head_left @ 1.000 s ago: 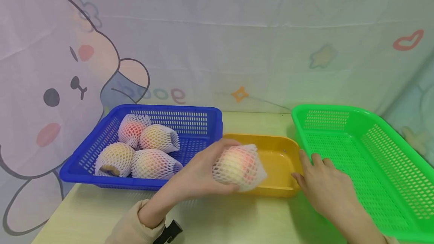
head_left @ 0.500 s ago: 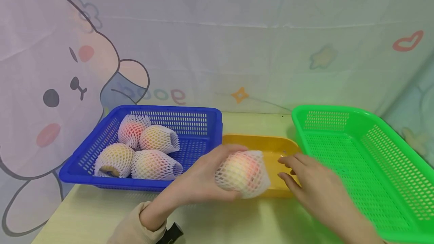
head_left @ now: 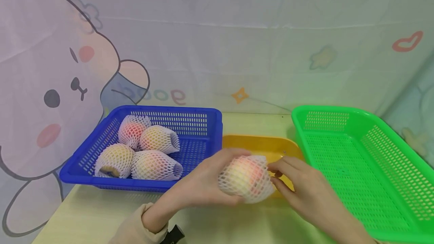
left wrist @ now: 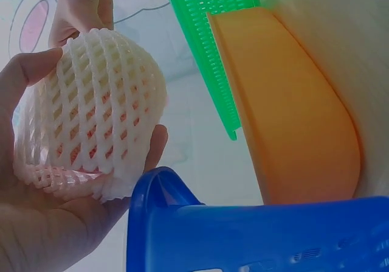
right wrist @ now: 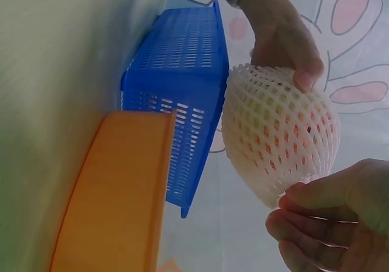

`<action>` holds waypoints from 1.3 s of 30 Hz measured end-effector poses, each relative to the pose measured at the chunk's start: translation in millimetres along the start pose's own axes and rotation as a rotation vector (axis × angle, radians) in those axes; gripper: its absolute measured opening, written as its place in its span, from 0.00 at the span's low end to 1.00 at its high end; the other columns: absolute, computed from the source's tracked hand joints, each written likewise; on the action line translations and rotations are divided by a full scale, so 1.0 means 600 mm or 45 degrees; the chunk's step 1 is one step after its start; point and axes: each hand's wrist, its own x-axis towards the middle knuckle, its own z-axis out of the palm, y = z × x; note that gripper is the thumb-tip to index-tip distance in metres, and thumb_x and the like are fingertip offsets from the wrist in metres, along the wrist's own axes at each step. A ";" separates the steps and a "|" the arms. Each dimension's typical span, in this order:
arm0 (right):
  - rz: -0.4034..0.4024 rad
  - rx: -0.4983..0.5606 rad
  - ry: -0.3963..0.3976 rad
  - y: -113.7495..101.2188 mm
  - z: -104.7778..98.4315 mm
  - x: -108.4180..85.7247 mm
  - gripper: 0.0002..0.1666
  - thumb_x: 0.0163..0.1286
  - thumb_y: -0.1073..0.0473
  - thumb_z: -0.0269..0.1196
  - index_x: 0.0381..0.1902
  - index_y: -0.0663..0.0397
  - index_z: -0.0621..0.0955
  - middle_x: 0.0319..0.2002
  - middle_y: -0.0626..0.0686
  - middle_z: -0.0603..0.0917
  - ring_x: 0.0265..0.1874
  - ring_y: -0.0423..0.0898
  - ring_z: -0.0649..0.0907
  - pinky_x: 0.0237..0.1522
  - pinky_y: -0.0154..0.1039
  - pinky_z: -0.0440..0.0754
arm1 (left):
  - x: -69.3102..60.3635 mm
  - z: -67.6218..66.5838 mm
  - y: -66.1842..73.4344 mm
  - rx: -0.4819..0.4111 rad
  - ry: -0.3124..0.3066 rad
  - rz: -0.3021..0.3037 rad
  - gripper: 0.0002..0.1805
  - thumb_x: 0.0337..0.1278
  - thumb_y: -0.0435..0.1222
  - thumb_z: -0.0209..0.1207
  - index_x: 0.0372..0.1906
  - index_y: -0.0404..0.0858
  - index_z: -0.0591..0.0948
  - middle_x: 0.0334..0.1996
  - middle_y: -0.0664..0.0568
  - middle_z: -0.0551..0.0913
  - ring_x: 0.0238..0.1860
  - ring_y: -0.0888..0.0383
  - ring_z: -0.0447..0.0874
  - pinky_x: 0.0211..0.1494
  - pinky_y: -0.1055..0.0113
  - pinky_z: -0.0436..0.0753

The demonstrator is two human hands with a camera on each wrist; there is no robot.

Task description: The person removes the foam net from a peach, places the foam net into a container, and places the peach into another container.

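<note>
One table [head_left: 78, 217], five netted fruits [head_left: 245, 178].

1. Place type: an indoor, cloth-screened worktop [head_left: 89, 214] station. Whether the room beyond is a home, studio or lab cannot be determined.
2. Enclosure: a creased fabric backdrop [head_left: 251, 52] hangs behind the pale worktop and meets another cloth face at the right.
3. Decoration: a large cartoon animal [head_left: 27, 86], hearts, stars and mirror-reversed lettering [head_left: 178, 95] give a child's-room style.
4. Equipment: a blue basket [head_left: 215, 142], a yellow tray [head_left: 257, 146] and a green basket [head_left: 346, 161] form a sorting-stand layout, with foam-netted fruits [head_left: 156, 165] resembling shop produce.
</note>
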 end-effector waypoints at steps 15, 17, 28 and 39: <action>-0.115 0.044 -0.058 0.000 0.000 0.001 0.38 0.40 0.63 0.77 0.53 0.53 0.79 0.46 0.43 0.82 0.44 0.42 0.80 0.46 0.38 0.79 | -0.001 -0.006 -0.005 0.030 0.030 0.043 0.45 0.35 0.40 0.73 0.65 0.55 0.68 0.57 0.61 0.75 0.53 0.62 0.75 0.52 0.68 0.79; -0.125 0.058 -0.051 0.000 0.000 0.001 0.39 0.45 0.59 0.76 0.58 0.52 0.77 0.47 0.42 0.82 0.45 0.42 0.79 0.49 0.34 0.76 | -0.001 -0.008 -0.005 0.025 0.028 0.042 0.45 0.35 0.40 0.73 0.66 0.55 0.67 0.57 0.61 0.75 0.53 0.62 0.75 0.52 0.67 0.78; -0.209 0.226 -0.007 -0.004 0.001 0.005 0.33 0.71 0.41 0.51 0.64 0.57 0.72 0.56 0.50 0.79 0.52 0.43 0.75 0.64 0.19 0.63 | -0.001 -0.008 -0.004 -0.044 0.025 0.055 0.47 0.35 0.38 0.73 0.67 0.56 0.65 0.59 0.62 0.74 0.53 0.61 0.76 0.52 0.68 0.79; -0.233 0.267 -0.060 -0.002 0.005 0.005 0.37 0.64 0.46 0.63 0.66 0.58 0.69 0.60 0.51 0.75 0.55 0.44 0.74 0.66 0.20 0.61 | 0.000 -0.002 0.001 -0.146 0.005 0.008 0.49 0.35 0.38 0.74 0.68 0.57 0.62 0.54 0.59 0.77 0.49 0.61 0.78 0.48 0.69 0.81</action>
